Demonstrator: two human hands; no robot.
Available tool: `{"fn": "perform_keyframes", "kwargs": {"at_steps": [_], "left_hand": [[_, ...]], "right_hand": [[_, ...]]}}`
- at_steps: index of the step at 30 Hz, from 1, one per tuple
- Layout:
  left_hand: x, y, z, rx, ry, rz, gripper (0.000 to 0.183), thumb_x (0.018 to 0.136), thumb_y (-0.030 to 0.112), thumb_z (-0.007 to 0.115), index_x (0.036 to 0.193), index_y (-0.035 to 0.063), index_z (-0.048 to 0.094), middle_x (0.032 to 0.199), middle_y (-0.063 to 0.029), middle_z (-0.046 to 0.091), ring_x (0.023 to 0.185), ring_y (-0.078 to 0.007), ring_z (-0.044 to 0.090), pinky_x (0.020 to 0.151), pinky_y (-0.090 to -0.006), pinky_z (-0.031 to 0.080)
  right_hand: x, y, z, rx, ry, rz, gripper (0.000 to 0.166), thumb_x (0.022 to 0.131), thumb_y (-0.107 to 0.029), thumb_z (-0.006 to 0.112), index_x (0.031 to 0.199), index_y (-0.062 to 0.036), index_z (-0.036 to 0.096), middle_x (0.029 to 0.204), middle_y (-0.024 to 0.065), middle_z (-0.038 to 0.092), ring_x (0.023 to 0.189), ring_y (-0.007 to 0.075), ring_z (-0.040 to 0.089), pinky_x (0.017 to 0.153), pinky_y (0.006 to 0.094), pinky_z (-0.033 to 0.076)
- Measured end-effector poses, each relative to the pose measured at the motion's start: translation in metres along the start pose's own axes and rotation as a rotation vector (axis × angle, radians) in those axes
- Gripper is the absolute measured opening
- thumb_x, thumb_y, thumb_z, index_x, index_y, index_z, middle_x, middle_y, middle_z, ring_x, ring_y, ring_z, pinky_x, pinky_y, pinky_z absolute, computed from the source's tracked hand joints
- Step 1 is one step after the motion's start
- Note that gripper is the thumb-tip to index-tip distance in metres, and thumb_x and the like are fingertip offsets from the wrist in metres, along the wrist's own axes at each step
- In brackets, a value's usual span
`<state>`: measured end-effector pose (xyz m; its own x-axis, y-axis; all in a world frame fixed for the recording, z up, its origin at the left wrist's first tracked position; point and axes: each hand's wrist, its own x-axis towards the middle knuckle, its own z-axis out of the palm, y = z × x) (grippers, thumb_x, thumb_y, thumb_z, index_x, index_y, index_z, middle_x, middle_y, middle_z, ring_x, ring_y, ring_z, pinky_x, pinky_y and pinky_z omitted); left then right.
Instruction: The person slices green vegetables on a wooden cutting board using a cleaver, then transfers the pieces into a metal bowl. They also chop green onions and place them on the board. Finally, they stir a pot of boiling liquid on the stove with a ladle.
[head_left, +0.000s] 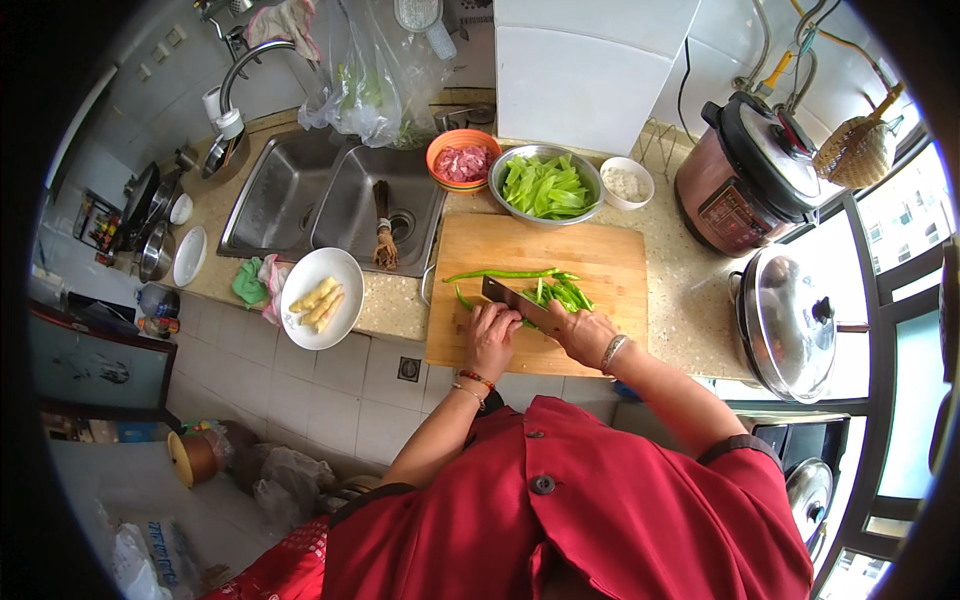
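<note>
My right hand (587, 335) grips a cleaver (513, 298), its blade slanting across the wooden cutting board (619, 259). Curled fingers of my left hand (491, 337) press beside the blade on a green chili pepper (463, 298); one end of it pokes out, the rest is hidden. A pile of cut green pepper pieces (564, 295) lies on the blade's far side, partly covered by cleaver and hand. Just beyond the blade rests a long whole green chili (504, 274).
Behind the board stand an orange bowl of raw meat (463, 165), a steel bowl of sliced green vegetable (546, 186) and a small white bowl (627, 184). Left are a double sink (341, 161) and a plate of ginger-like pieces (322, 260); right, an electric pressure cooker (742, 176) and a lidded pan (795, 319).
</note>
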<state>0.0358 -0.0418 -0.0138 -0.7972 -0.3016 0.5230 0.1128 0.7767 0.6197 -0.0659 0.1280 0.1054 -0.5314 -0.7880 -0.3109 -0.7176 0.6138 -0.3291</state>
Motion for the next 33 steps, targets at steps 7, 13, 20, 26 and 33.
{"fn": "perform_keyframes", "kwargs": {"at_steps": [7,13,20,26,33], "left_hand": [[-0.002,-0.006,-0.005,0.009,0.027,0.041,0.012,0.082,0.002,0.068,0.092,0.0091,0.068,0.095,-0.0072,0.062,0.09,-0.0311,0.056,0.08,-0.042,0.047],[-0.002,-0.005,-0.008,0.025,-0.03,0.036,0.013,0.08,-0.002,0.065,0.089,0.0067,0.064,0.096,-0.0073,0.06,0.089,-0.0306,0.055,0.078,-0.041,0.048],[0.004,-0.003,-0.017,0.059,-0.094,0.023,0.011,0.081,0.005,0.07,0.089,0.0128,0.068,0.098,-0.0037,0.061,0.095,-0.0273,0.056,0.082,-0.0406,0.044],[0.017,-0.027,-0.053,0.244,-0.172,0.11,0.014,0.081,0.009,0.069,0.092,0.017,0.074,0.1,0.0001,0.063,0.098,-0.023,0.058,0.085,-0.0378,0.044],[0.008,-0.016,-0.016,-0.027,-0.063,0.087,0.009,0.082,0.005,0.07,0.09,0.0081,0.069,0.094,-0.0054,0.064,0.09,-0.0282,0.059,0.078,-0.0386,0.047]], "right_hand": [[0.002,0.009,0.007,-0.086,-0.021,-0.009,0.032,0.094,-0.025,0.058,0.115,-0.0082,0.041,0.075,0.0222,0.067,0.071,0.0432,0.067,0.063,0.0547,0.052],[0.008,-0.002,0.006,0.034,0.027,-0.027,0.034,0.093,-0.024,0.059,0.117,-0.0063,0.043,0.076,0.0228,0.067,0.074,0.0438,0.067,0.065,0.0544,0.052],[0.018,0.01,0.016,0.125,-0.008,-0.073,0.035,0.091,-0.022,0.057,0.117,-0.0035,0.043,0.082,0.0242,0.069,0.075,0.042,0.068,0.067,0.0522,0.054],[0.02,0.017,0.007,0.51,-0.15,0.096,0.032,0.09,-0.02,0.057,0.114,-0.0025,0.044,0.079,0.0188,0.069,0.054,0.0317,0.066,0.043,0.0388,0.052],[0.015,0.009,-0.016,0.034,-0.14,0.0,0.039,0.092,-0.021,0.058,0.124,-0.0065,0.043,0.085,0.0219,0.07,0.078,0.0421,0.068,0.07,0.0507,0.054]]}}
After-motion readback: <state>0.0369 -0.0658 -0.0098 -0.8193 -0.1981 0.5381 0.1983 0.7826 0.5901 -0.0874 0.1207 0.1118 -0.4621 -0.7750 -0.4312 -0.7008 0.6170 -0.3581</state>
